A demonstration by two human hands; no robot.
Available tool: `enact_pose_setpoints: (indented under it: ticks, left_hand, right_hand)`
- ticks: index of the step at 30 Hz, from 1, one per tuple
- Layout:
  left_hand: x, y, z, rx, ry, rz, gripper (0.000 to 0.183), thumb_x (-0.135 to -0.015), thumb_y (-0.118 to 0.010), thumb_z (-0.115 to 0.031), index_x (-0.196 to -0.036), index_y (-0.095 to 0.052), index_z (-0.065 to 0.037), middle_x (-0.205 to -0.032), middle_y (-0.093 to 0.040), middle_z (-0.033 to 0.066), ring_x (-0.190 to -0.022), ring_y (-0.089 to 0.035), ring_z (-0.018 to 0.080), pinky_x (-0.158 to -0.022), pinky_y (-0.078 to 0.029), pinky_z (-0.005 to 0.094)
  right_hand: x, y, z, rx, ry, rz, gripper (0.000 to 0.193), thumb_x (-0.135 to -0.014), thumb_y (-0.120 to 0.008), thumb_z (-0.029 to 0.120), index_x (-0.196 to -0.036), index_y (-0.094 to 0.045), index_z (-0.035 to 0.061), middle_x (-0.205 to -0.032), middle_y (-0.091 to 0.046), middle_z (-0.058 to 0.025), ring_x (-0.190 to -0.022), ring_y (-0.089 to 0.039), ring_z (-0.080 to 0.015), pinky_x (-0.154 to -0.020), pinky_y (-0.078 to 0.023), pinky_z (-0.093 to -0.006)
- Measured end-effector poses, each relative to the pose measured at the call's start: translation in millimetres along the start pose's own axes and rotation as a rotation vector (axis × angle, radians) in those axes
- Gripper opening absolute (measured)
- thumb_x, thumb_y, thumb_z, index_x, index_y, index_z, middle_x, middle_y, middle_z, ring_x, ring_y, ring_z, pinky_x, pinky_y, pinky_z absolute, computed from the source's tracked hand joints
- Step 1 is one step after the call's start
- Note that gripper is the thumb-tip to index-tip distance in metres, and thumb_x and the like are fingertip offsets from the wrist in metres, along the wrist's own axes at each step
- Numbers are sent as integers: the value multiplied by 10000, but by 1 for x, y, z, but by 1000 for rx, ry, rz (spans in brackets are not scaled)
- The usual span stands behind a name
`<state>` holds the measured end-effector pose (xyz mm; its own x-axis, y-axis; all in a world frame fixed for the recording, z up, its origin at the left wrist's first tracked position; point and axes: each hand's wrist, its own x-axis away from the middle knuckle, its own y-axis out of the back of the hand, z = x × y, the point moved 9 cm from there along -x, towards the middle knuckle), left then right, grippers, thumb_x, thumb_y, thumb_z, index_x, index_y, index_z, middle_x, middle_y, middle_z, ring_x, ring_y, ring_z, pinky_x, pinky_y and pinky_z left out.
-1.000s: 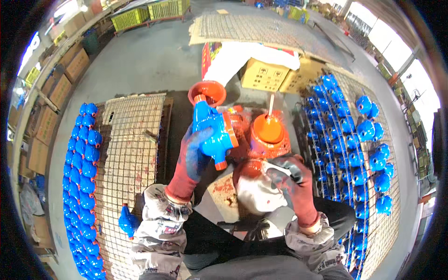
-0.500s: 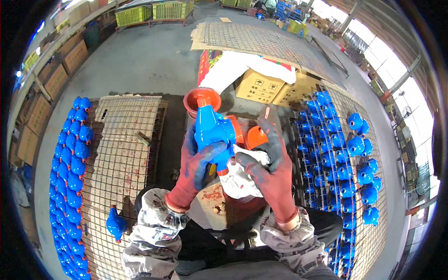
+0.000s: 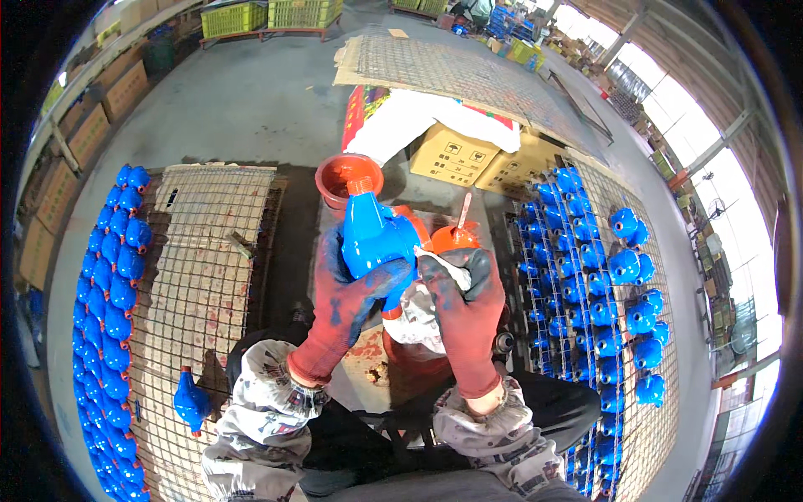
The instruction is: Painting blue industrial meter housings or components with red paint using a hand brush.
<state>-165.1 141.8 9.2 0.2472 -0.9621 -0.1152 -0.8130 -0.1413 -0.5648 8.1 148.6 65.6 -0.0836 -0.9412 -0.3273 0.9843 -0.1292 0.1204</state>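
Observation:
My left hand point(image 3: 347, 289), in a red work glove with dark, blue-stained fingers, grips a glossy blue housing-like part point(image 3: 368, 238) with orange-red ends. The part is held tilted, its narrow neck pointing away from me. My right hand point(image 3: 464, 305), gloved the same way, is closed on a crumpled white cloth point(image 3: 416, 322) at the part's right side. Fingers and cloth hide the part's lower right. Just beyond my right hand sits an orange paint container point(image 3: 454, 238) with a pale stick point(image 3: 464, 209) standing in it. A red bowl point(image 3: 322, 188) lies behind the part's neck.
To the left, a wire-mesh rack point(image 3: 205, 276) bears rows of blue parts point(image 3: 109, 293) and one lone blue part point(image 3: 191, 402). Another mesh rack point(image 3: 669, 351) with many blue parts point(image 3: 623, 268) stands at right. Ahead are cardboard boxes point(image 3: 452, 156) under a white sheet point(image 3: 410, 117).
My right hand has moved in toward the blue part, and its raised, spread fingers have closed on the cloth. The stick in the orange container now shows clearly. The view has shifted slightly.

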Motion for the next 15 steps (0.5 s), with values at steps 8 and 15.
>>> enact_pose_setpoints:
  ticks: [8, 15]
  left_hand:
    - [-5, 7, 2, -46, -12, -63, 754, -714, -871, -205, -1295, -436, 0, -1187, -584, 114, -1039, -610, 190, -881, -545, 346]
    - [-12, 24, 8, -139, -31, -117, 795, -665, -913, -273, -1242, -446, 11, -1143, -591, 118, -996, -607, 172, -833, -541, 328]
  right_hand:
    - [-5, -4, -3, 221, 86, -30, 151, -854, -713, 45, -918, -579, 15, -771, -632, -30, -643, -559, -58, -569, -462, -234]
    - [-8, -16, 20, 499, 334, -66, 221, -825, -760, 122, -921, -585, 26, -746, -640, -111, -607, -618, -207, -574, -477, -335]
